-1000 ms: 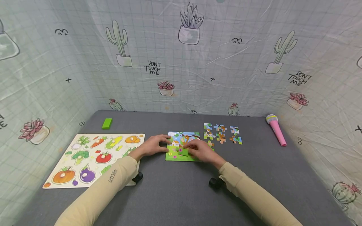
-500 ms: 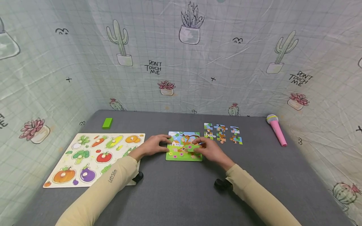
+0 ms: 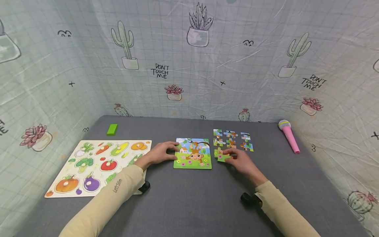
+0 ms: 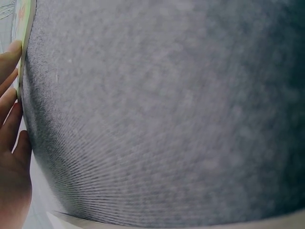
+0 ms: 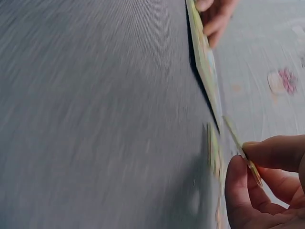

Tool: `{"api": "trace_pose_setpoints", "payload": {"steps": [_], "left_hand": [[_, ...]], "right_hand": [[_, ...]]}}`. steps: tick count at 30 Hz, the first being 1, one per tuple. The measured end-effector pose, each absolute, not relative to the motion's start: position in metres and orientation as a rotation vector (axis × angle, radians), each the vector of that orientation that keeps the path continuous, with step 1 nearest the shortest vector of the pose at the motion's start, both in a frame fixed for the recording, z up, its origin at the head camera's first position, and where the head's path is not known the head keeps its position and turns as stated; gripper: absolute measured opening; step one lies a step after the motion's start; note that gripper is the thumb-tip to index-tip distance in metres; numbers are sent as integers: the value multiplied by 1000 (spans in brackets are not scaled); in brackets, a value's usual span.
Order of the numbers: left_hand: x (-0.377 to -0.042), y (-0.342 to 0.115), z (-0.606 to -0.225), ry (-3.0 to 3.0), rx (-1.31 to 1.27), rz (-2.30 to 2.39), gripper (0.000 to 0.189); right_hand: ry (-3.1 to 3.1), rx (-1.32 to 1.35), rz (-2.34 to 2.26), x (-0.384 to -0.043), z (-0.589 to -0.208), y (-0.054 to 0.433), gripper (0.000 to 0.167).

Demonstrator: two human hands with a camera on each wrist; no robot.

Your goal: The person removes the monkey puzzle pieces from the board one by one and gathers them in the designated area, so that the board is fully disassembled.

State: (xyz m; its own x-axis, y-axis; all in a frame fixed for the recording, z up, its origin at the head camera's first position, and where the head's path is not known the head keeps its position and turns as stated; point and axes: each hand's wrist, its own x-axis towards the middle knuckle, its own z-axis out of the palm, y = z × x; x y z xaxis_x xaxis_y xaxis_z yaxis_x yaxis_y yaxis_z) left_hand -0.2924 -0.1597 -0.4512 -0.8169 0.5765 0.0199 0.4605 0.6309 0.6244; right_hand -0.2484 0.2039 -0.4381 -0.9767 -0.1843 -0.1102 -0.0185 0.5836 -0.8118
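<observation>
A monkey puzzle board [image 3: 192,155] lies on the grey table [image 3: 189,200]. My left hand [image 3: 161,153] rests on the board's left edge, fingers laid on it; in the left wrist view the fingers [image 4: 8,90] lie along the board's rim [image 4: 24,28]. My right hand [image 3: 240,162] is just right of the board and pinches a green puzzle piece [image 3: 223,158] between thumb and fingers. The right wrist view shows that piece [image 5: 242,151] edge-on, lifted a little off the table, beside the board's edge [image 5: 204,55]. Several loose pieces [image 3: 232,140] lie in rows behind it.
A vegetable peg puzzle [image 3: 97,166] lies at the left, with a green block [image 3: 112,129] behind it. A pink toy microphone [image 3: 289,136] lies at the far right. Patterned cloth walls close in three sides of the table.
My right hand has moved right, off the monkey board, carrying a green piece to the table beside the board. The left hand has stayed on the board's left edge.
</observation>
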Motion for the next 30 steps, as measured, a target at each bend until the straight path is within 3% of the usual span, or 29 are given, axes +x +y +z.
{"api": "trace_pose_setpoints", "payload": {"steps": [11, 20, 30], "left_hand": [[-293, -161, -450, 2665, 840, 948, 36], [-294, -160, -451, 2672, 851, 923, 36], [-296, -160, -451, 2674, 850, 915, 36]], "right_hand": [[2628, -128, -1361, -256, -438, 248, 31], [2689, -277, -1254, -262, -443, 246, 30], [2775, -259, -1115, -264, -442, 244, 28]]}}
